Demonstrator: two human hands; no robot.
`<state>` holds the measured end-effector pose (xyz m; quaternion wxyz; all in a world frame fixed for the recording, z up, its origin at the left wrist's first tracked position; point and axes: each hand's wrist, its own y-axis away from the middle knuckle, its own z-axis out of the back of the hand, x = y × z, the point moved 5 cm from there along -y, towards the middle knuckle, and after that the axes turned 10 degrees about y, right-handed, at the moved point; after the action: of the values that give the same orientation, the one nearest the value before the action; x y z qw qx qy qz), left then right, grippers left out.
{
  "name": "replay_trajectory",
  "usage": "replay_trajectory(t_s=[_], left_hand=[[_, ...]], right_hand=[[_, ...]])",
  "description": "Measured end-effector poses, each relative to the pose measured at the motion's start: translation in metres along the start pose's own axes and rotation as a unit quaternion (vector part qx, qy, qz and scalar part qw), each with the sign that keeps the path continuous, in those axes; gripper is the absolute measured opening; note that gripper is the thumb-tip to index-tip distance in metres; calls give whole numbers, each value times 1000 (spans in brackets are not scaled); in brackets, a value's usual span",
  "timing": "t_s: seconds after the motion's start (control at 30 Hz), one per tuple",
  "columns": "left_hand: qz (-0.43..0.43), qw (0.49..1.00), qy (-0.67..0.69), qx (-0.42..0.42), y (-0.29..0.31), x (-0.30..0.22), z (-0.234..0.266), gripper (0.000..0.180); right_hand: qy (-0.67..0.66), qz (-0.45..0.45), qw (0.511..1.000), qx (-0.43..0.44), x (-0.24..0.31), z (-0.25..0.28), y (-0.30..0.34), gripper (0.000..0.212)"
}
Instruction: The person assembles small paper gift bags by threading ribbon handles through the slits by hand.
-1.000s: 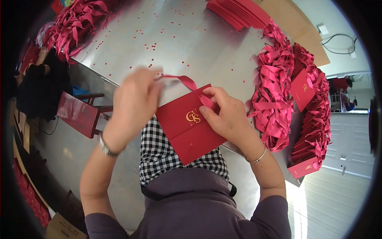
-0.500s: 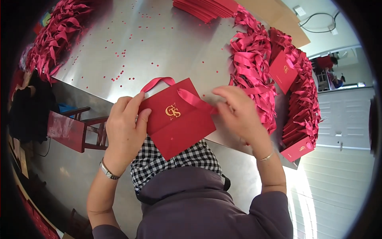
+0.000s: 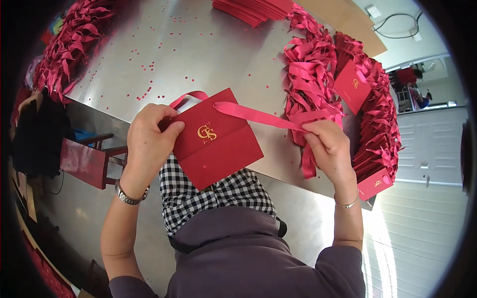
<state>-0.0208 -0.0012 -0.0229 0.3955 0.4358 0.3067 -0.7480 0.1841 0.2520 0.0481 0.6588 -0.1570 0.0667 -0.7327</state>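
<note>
A flat red paper bag (image 3: 218,144) with a gold emblem is held tilted over the table's near edge and my lap. My left hand (image 3: 151,136) pinches its left edge, thumb on the front. A pink-red ribbon (image 3: 258,116) comes out of the bag's front near the top and runs taut to the right. My right hand (image 3: 328,146) is closed on this ribbon between thumb and fingers, and a loose length hangs below it. Another part of ribbon (image 3: 191,97) loops out behind the bag's top left.
Loose ribbons (image 3: 313,74) lie heaped on the metal table (image 3: 198,54), right of the bag. Beyond stands a row of ribboned red bags (image 3: 377,114). Flat red bags (image 3: 253,10) are stacked at the far side. More ribbons (image 3: 74,44) lie far left. A wooden chair (image 3: 82,161) stands left.
My right hand has moved right and slightly down, drawing the ribbon out straight from the bag. The bag and my left hand have shifted slightly up and left.
</note>
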Motion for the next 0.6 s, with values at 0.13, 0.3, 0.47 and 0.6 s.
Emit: replay_trajectory(t_s=[0.13,0.3,0.47,0.6], left_hand=[[-20,999,42,-11,-3,-3,0,13],[17,998,67,8,-8,-5,-6,15],[76,991,97,53,-10,-7,-11,16],[61,990,101,71,-16,-5,-12,16]], right_hand=[[-176,-144,969,-91,-6,9,15,17],[-531,-29,822,-205,-1,6,8,15],[-696,20,676,-242,55,-9,-36,20],[-707,-6,704,-65,103,-34,-57,16]])
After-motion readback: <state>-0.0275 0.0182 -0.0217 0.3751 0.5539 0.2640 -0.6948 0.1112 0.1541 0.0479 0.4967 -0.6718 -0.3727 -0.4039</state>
